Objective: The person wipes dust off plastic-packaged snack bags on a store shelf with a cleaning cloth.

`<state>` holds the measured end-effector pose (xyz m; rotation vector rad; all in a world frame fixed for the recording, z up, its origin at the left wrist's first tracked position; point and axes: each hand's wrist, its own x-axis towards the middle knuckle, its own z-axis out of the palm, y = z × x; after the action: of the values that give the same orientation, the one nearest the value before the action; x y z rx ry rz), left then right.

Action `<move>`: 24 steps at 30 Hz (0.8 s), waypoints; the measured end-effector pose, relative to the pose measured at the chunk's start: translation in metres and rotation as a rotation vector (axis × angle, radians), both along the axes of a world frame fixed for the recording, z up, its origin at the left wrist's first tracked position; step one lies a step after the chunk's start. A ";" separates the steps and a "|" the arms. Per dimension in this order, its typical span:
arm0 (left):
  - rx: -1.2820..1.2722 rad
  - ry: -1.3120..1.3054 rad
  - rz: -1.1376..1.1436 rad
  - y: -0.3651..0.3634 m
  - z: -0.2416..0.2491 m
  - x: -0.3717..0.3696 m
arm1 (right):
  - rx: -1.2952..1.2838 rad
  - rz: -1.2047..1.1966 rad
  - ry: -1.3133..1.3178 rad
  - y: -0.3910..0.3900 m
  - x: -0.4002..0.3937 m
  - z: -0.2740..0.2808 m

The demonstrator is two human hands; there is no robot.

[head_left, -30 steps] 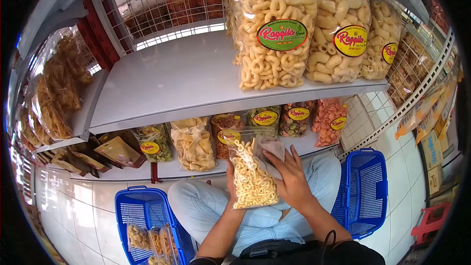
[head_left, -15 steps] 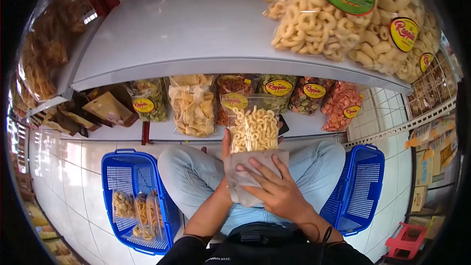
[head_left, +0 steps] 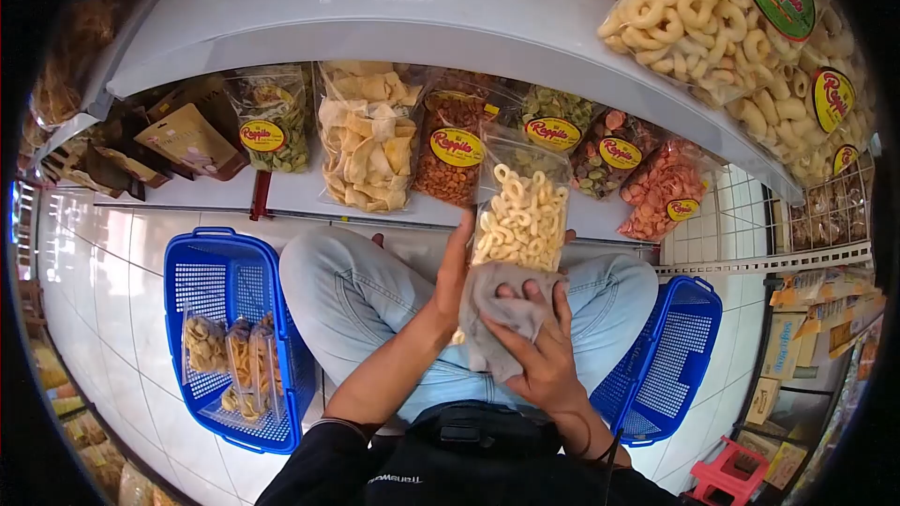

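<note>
A clear bag of pale ring-shaped snacks (head_left: pixel 518 220) is held upright over my lap. My left hand (head_left: pixel 454 272) grips it along its left side, with most of the fingers hidden behind it. Against the bag's lower front lies a grey cloth (head_left: pixel 489 305), pressed there by my right hand (head_left: pixel 542 347) with bent fingers. The cloth is bunched and covers the bottom of the bag.
Bagged chips (head_left: pixel 370 136) and other snack bags line the lower shelf ahead. Above it juts the upper shelf's edge (head_left: pixel 422 35), with large snack bags (head_left: pixel 694 23) at right. A blue basket (head_left: pixel 298 356) holding several packs stands left, another blue basket (head_left: pixel 698 347) right.
The view has shifted, so the shelves sit higher. The cloth is more crumpled under my right hand, whose fingers are more bent. My left hand still holds the bag.
</note>
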<state>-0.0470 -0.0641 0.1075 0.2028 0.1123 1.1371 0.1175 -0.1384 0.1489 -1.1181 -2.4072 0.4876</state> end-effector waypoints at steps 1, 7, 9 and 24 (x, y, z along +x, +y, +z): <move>-0.008 0.140 -0.020 -0.001 -0.002 -0.003 | -0.014 -0.028 0.022 0.004 -0.001 0.002; 0.272 0.742 0.413 0.010 -0.026 0.015 | -0.337 -0.261 0.442 0.010 -0.003 -0.003; 0.261 0.864 0.491 0.010 -0.024 0.012 | -0.397 -0.315 0.604 0.003 0.002 -0.016; 0.089 0.683 0.198 0.018 -0.018 -0.007 | -0.916 -0.623 1.285 0.007 0.053 -0.030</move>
<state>-0.0542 -0.0458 0.0898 0.6664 0.6991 1.2303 0.1705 -0.1315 0.1188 -1.1859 -0.6408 1.5275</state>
